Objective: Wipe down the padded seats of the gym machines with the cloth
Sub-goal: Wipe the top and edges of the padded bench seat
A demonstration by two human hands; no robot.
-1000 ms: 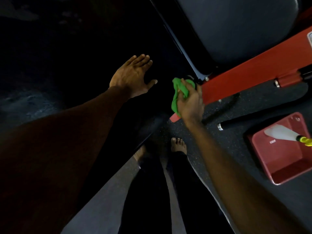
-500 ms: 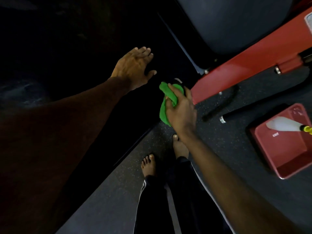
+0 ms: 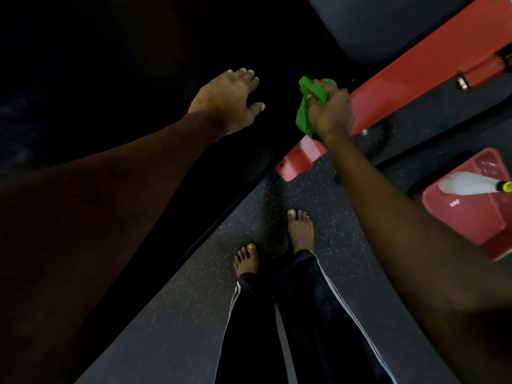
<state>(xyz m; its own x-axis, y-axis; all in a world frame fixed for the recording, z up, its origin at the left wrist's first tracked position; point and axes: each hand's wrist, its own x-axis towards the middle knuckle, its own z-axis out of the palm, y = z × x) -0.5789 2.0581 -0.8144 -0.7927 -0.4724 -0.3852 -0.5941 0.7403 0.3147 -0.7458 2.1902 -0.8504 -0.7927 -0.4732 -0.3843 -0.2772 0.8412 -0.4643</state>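
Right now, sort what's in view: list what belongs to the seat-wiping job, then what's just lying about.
For the job:
green cloth, gripped in the right hand
dark padded seat on the red machine frame

Lying about:
red bin on the floor
white bottle lying in it, purpose unclear

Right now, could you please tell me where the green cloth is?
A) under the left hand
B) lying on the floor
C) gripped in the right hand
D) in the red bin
C: the right hand grips the bunched cloth, while the left hand is spread and holds nothing.
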